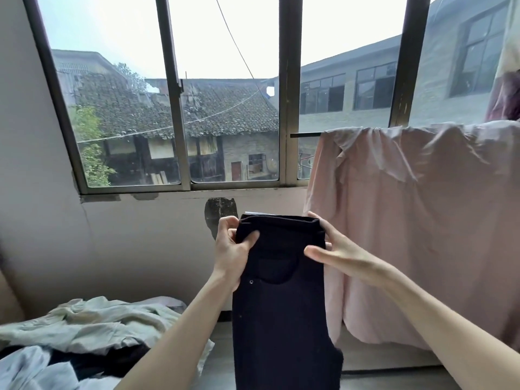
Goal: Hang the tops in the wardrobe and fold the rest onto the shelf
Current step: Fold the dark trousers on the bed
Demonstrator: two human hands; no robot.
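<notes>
A pair of black trousers hangs upright in front of me, folded lengthwise, waistband at the top. My left hand pinches the left corner of the waistband, thumb on the front. At the right corner, my right hand grips the waistband with its fingers spread along the cloth. The legs drop out of view at the bottom edge. A pile of pale green, light blue and dark clothes lies at the lower left.
A pink cloth is draped over a rail at the right, close to my right arm. A wide window fills the wall ahead, with a grey wall below it. A pink hanger shows behind the cloth's left edge.
</notes>
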